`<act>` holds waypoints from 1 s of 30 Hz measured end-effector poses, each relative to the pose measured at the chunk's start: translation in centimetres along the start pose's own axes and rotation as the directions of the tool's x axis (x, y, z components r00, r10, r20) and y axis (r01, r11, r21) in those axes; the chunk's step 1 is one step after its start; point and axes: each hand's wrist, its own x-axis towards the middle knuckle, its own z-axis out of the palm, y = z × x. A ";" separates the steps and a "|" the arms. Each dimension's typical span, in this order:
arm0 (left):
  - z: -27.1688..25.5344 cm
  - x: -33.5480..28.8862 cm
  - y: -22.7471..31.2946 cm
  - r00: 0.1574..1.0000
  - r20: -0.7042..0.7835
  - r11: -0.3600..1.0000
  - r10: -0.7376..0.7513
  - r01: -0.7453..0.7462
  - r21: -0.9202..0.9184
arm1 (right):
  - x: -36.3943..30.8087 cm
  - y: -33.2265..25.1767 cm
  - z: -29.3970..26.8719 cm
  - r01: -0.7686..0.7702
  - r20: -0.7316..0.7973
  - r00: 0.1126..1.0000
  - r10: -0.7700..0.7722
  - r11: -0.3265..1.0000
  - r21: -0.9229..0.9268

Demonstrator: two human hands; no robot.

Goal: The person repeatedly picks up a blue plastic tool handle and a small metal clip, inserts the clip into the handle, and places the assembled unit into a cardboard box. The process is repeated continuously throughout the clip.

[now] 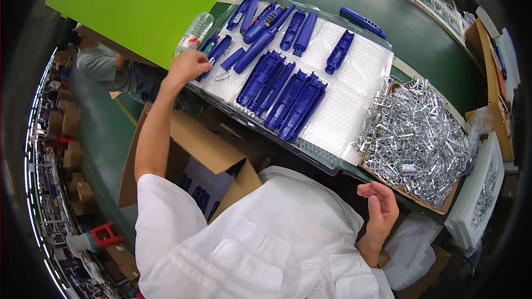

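Observation:
My left hand (190,67) reaches to the left end of a clear plastic tray (346,108), its fingers curled in beside a blue plastic housing half (220,50) and a clear bottle (195,32). What those fingers hold, if anything, is hidden. My right hand (379,210) hovers in front of my body near the table edge, fingers apart and nothing in it. Several long blue housing halves (265,80) lie in a group along the tray's near side. More blue housings (305,34) and an assembled-looking blue handle (269,24) lie farther back. A small silvery part (222,76) lies near my left hand.
A shallow box heaped with shiny metal clips (418,138) stands right of the tray. A lime-green panel (133,5) rises at the back left. Below the table, an open cardboard box (202,147) holds blue parts. Another person (105,69) sits at left.

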 end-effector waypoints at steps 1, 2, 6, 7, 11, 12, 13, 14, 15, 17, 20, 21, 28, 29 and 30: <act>0.6 -0.4 0.5 0.999 0.030 0.998 -0.020 0.018 0.055 | -0.1 -0.1 0.2 -0.005 -0.006 1.000 0.005 1.000 0.007; 1.2 -0.6 0.7 0.997 0.059 0.993 -0.040 0.034 0.110 | -0.3 -0.1 0.4 -0.011 -0.013 1.000 0.011 1.000 0.015; 1.6 -1.4 0.0 0.991 -0.127 0.998 -0.047 0.051 0.031 | -1.0 -0.3 0.6 -0.029 -0.015 0.999 0.029 1.000 0.006; 1.1 -1.5 -0.6 0.991 -0.117 0.995 -0.072 0.064 -0.071 | -1.1 -0.4 0.5 -0.029 -0.020 0.999 0.029 1.000 0.000; -2.9 -4.0 1.4 0.988 -0.003 0.851 -0.153 0.130 -0.508 | -1.5 -0.4 0.3 -0.015 -0.068 0.998 0.014 1.000 -0.019; -4.1 -5.2 2.4 0.989 0.037 0.786 -0.145 0.138 -0.603 | -1.6 -0.5 0.1 -0.012 -0.084 0.996 0.010 1.000 -0.022; -5.1 -6.9 3.8 0.988 0.054 0.718 -0.142 0.141 -0.682 | -1.5 -0.6 0.0 -0.012 -0.085 0.996 0.009 0.999 -0.034; -6.1 -8.6 6.2 0.989 0.068 0.644 -0.131 0.137 -0.752 | -1.4 -0.6 0.0 0.037 -0.097 0.994 -0.043 0.997 -0.062; -6.9 -9.8 9.0 0.992 0.080 0.563 -0.102 0.124 -0.817 | -1.4 -0.6 0.0 0.090 -0.124 0.987 -0.102 0.991 -0.096; -7.6 -12.3 13.7 0.988 0.150 0.453 0.043 0.114 -0.884 | -0.9 -1.2 0.2 0.217 -0.137 0.957 -0.255 0.946 -0.242; -7.4 -16.4 19.4 0.919 0.321 0.341 0.231 0.232 -0.911 | 1.2 -3.2 0.4 0.570 0.104 0.773 -0.625 0.615 -0.545; -6.1 -18.0 20.5 0.905 0.333 0.311 0.266 0.247 -0.918 | 1.5 -4.7 0.9 0.605 0.201 0.754 -0.625 0.542 -0.583; -4.6 -19.7 25.6 0.733 0.441 0.306 0.518 0.323 -0.896 | 2.0 -5.7 1.7 0.396 0.478 0.865 -0.150 0.789 -0.470; -4.1 -19.6 25.9 0.747 0.409 0.256 0.525 0.320 -0.912 | 1.7 -5.3 1.6 0.297 0.448 0.890 -0.088 0.856 -0.424; -3.6 -19.6 26.0 0.761 0.376 0.204 0.530 0.316 -0.927 | 1.2 -4.8 1.5 0.194 0.421 0.907 -0.022 0.908 -0.371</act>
